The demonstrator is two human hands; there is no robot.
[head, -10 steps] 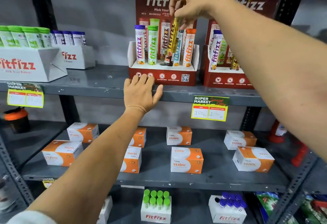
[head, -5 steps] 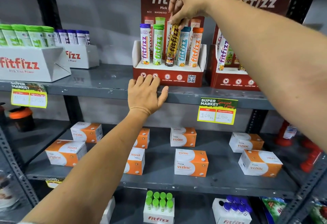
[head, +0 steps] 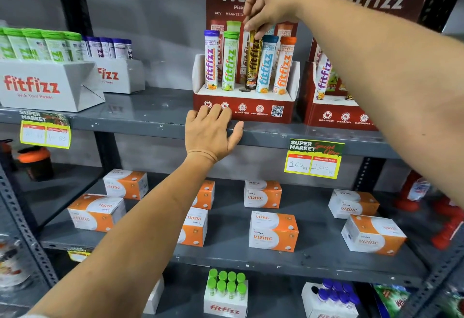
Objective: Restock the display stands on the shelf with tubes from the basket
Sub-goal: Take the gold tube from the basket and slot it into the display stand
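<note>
Item: gold-and-black Fitfizz tube [head: 253,60], upright with a slight lean, held by its cap end above the front row of the red Fitfizz display stand [head: 244,106]. Its foot hangs just over an open round socket [head: 244,90] in the stand's white deck, not yet seated as far as can be judged.

Right hand [head: 270,3]: fingertips pinched together on the tube's top, reaching in from the upper right.

Left hand [head: 213,133]: fingers spread flat, holding nothing, resting on the lip of the grey metal shelf [head: 150,119] with fingertips touching the stand's red front, seemingly bracing it.

Neighbours in the row: purple-capped tube [head: 211,60] and green-capped tube [head: 230,61] to one side, blue-capped tube [head: 266,64] and orange-capped tube [head: 284,65] to the other, all standing in sockets. More tubes stand in the back row.

Adjacent: a second red display stand [head: 339,116], partly hidden by the forearm, appears only partly filled. White Fitfizz trays [head: 45,86] further along the shelf. Orange Vizinc boxes [head: 273,232] on the shelf below. The basket is not in view.

Step in hand: inserting one tube into the vacant middle socket. Next move, by judgement: straighten the tube between its close neighbours, lower it into the hole, then let go.
</note>
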